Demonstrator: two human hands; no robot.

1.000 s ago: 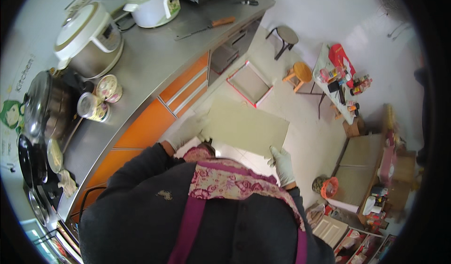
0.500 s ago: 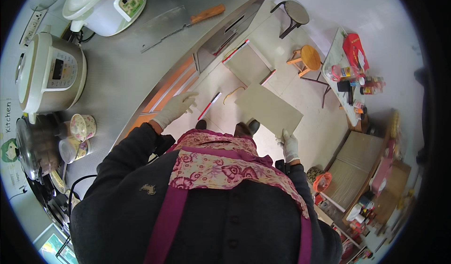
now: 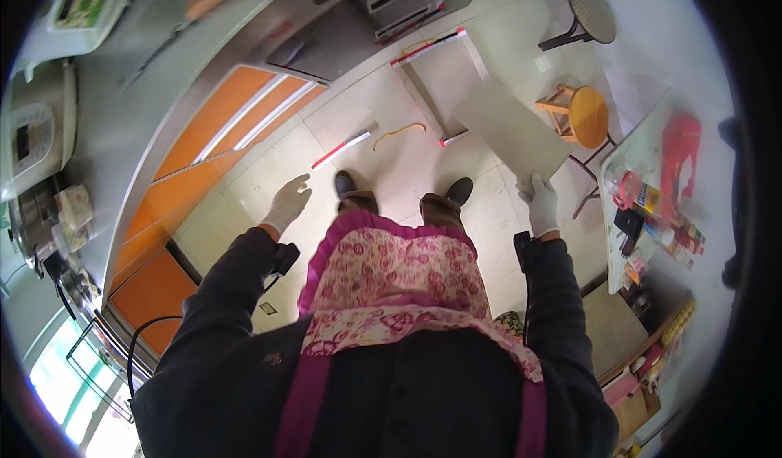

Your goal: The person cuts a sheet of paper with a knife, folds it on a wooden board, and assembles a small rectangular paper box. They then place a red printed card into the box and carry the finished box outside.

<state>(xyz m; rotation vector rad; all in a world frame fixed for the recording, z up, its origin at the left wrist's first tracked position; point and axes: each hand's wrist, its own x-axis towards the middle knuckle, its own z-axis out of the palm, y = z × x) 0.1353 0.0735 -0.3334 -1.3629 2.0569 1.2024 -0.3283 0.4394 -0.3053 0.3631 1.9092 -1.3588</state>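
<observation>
My right hand [image 3: 539, 201], in a white glove, grips the near corner of a flat grey board [image 3: 515, 128] with fingers closed on its edge. The board's far end overlaps a shallow frame or open box [image 3: 440, 79] with red-and-white edges, lying on the floor. My left hand [image 3: 287, 203], gloved as well, hangs free with its fingers apart and nothing in them. Beyond it on the floor lie a red-and-white strip [image 3: 340, 149] and a curved yellow strip [image 3: 399, 131].
A steel counter over orange cabinets [image 3: 204, 124] runs along the left, bearing a pale cooker [image 3: 32, 136]. At right are a wooden stool [image 3: 588, 116], a dark folding stool [image 3: 590, 10] and a low table [image 3: 623, 153] with bottles. My shoes [image 3: 344, 183] stand between.
My view has tilted and shifted, showing more floor and less counter. My right hand still holds the board, now farther forward and apart from my body. My left hand stays free.
</observation>
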